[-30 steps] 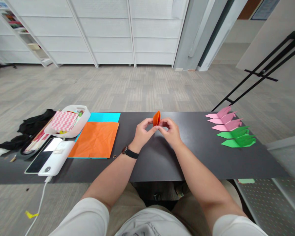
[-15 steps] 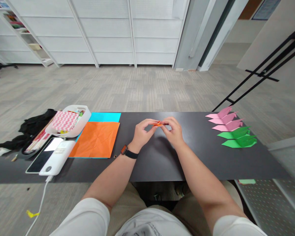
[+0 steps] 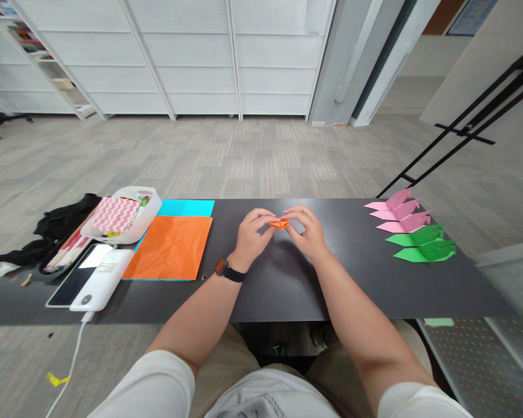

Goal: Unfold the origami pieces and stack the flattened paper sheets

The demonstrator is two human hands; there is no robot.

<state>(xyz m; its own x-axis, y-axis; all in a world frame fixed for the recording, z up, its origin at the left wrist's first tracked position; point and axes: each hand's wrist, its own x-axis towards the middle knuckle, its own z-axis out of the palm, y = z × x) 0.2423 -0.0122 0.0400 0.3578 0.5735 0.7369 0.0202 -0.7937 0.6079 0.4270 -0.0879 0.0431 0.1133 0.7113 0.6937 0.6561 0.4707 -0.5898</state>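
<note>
As you sit at the near edge of the dark table (image 3: 357,290), your left hand (image 3: 253,233) and right hand (image 3: 305,232) hold a small orange folded paper (image 3: 279,224) just above the table's middle. On each hand, thumb and fingertips are pinched nearly together on one end of it. The table's top is smooth and faintly shiny. Beyond the table spreads a grey patterned floor (image 3: 226,151), backed by white cabinets (image 3: 192,52); to the table's right slants a black metal frame (image 3: 444,130).

At the table's left end, a white basket (image 3: 150,217) holds a pink-and-white zigzag packet (image 3: 113,213) and small items too tiny for you to name. A dark tray (image 3: 47,277) there holds long, pale things, hard to make out. Left of the table's middle, an orange sheet (image 3: 174,247) lies over a blue sheet (image 3: 189,208). Pink paper birds (image 3: 403,219) and green paper birds (image 3: 427,251) line the table's right end.
</note>
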